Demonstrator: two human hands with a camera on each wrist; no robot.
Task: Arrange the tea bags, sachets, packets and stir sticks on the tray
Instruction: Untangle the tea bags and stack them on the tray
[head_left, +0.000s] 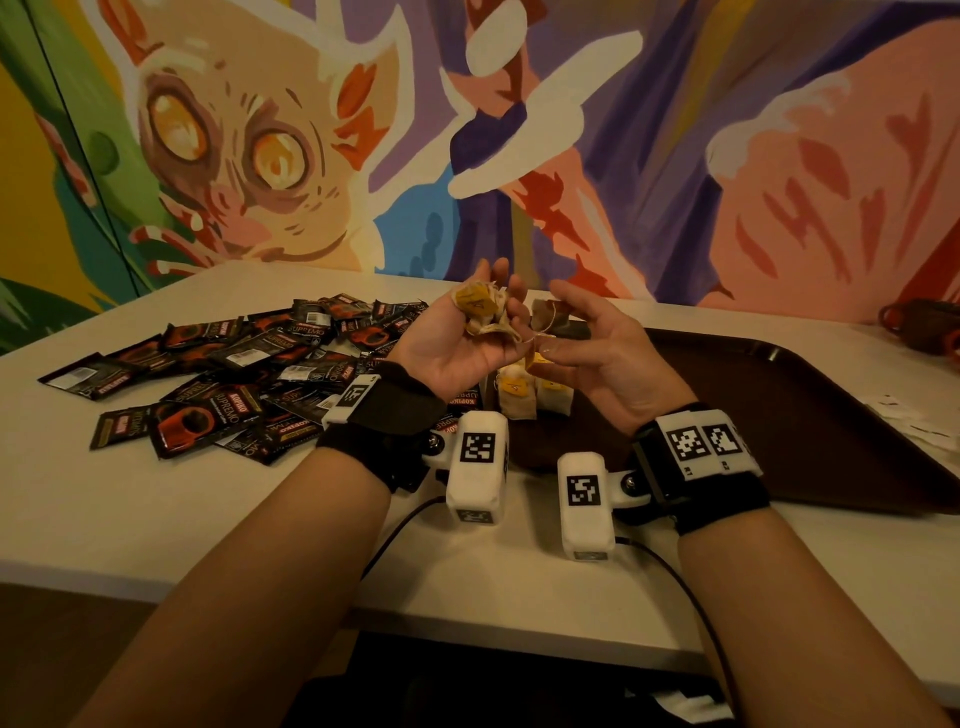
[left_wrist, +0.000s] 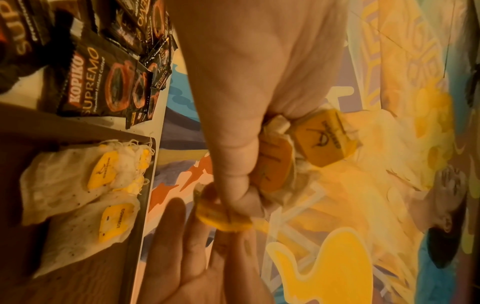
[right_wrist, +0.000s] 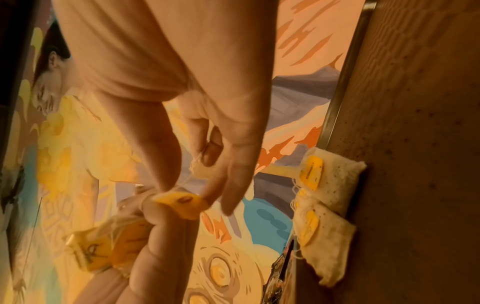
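Observation:
My left hand (head_left: 485, 317) is raised palm up over the tray's left end and grips a bunch of tea bags (head_left: 480, 309) with yellow tags (left_wrist: 322, 142). My right hand (head_left: 545, 353) is close beside it and pinches one yellow tag (right_wrist: 182, 203) that hangs by a string from the bunch. Two tea bags (head_left: 532, 397) lie side by side on the brown tray (head_left: 779, 410), at its left end (left_wrist: 78, 195). A heap of black coffee packets (head_left: 234, 374) covers the table to the left.
White sachets (head_left: 914, 423) lie past the tray's right edge. A dark brown object (head_left: 922, 325) sits at the far right by the painted wall. Most of the tray's surface (right_wrist: 415, 144) is bare. Cables run from the wrist cameras over the table's front edge.

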